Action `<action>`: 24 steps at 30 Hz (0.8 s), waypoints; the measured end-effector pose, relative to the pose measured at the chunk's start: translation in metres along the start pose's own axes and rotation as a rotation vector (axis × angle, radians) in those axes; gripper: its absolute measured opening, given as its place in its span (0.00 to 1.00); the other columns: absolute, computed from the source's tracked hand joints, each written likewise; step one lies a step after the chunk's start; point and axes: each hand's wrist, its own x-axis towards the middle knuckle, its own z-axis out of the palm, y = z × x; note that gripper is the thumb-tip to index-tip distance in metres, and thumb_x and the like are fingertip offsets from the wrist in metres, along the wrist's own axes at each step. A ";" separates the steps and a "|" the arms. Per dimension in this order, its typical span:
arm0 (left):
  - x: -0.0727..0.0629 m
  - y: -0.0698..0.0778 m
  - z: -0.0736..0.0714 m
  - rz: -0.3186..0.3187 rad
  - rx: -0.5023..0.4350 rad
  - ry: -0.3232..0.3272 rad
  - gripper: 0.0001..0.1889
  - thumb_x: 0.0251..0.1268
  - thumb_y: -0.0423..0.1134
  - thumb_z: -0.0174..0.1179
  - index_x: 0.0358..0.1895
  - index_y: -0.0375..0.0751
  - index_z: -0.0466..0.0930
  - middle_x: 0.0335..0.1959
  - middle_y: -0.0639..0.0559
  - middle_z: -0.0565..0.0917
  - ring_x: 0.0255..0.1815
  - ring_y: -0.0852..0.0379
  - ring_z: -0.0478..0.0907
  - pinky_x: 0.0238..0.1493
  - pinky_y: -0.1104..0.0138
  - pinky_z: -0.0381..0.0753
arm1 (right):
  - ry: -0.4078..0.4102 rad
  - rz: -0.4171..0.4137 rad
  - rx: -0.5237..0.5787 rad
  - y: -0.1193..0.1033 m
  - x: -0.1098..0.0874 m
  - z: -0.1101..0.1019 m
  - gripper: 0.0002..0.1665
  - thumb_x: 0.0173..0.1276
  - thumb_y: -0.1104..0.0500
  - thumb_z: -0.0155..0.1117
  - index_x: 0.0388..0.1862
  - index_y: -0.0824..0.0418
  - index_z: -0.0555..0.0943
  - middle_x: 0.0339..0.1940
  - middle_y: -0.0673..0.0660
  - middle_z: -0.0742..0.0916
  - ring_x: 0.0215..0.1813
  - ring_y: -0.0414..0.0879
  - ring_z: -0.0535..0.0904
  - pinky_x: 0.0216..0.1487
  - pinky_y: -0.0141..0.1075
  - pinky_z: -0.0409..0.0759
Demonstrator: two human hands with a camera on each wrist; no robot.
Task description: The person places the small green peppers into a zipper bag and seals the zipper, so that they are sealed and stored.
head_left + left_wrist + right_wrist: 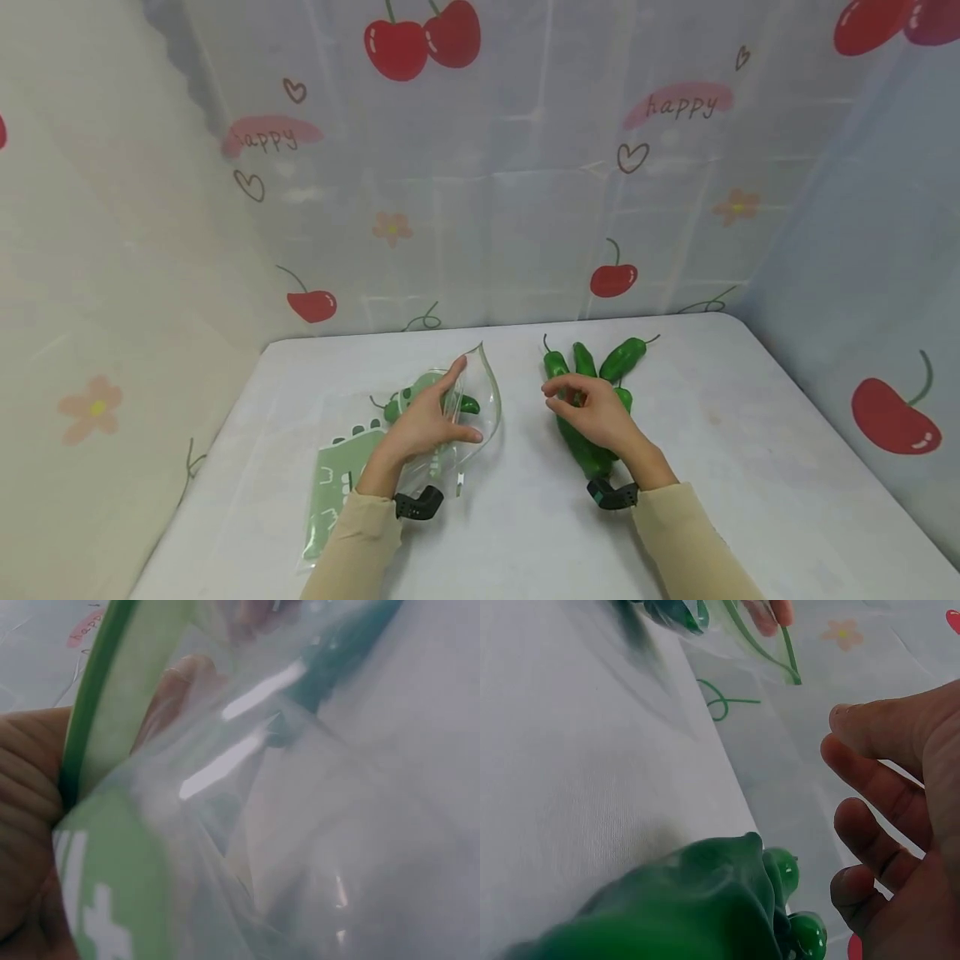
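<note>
Near the middle of the table my left hand (423, 423) holds a clear zip bag (491, 392) with a green dinosaur print, thumb and fingers spread at its gaping mouth. Inside shows a green pepper (469, 405). The left wrist view shows the bag's green-edged mouth (97, 697) beside the palm. My right hand (597, 410) hovers over a group of green peppers (581, 450) on the right, its fingers loosely bent and nothing between them. In the right wrist view, a large wrinkled pepper (682, 900) lies below the fingers, with other stem ends behind it.
A flat printed green bag (341, 479) lies on the left of the white table (750, 467), partly under my left forearm. One pepper (624, 358) points to the back right. Curtains (510, 208) with cherry prints stand behind and at both sides.
</note>
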 end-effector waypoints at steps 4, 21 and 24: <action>0.000 0.001 0.000 -0.005 -0.003 0.000 0.65 0.45 0.44 0.85 0.84 0.67 0.47 0.83 0.55 0.58 0.38 0.55 0.76 0.51 0.56 0.77 | -0.005 0.022 -0.008 0.006 -0.002 -0.008 0.10 0.70 0.57 0.72 0.49 0.51 0.89 0.39 0.48 0.87 0.39 0.47 0.76 0.36 0.34 0.76; -0.001 0.001 -0.002 -0.008 -0.011 -0.004 0.66 0.43 0.47 0.85 0.83 0.74 0.47 0.84 0.57 0.57 0.76 0.43 0.67 0.66 0.47 0.75 | -0.009 -0.012 -0.239 0.045 -0.008 -0.057 0.20 0.72 0.72 0.59 0.53 0.55 0.88 0.55 0.59 0.88 0.62 0.60 0.78 0.60 0.60 0.77; -0.001 0.001 -0.002 -0.001 -0.020 -0.007 0.65 0.44 0.46 0.85 0.83 0.72 0.47 0.84 0.56 0.57 0.79 0.42 0.63 0.68 0.45 0.74 | -0.050 -0.041 -0.269 0.051 -0.007 -0.065 0.27 0.68 0.78 0.52 0.53 0.56 0.88 0.57 0.60 0.88 0.63 0.61 0.79 0.63 0.61 0.75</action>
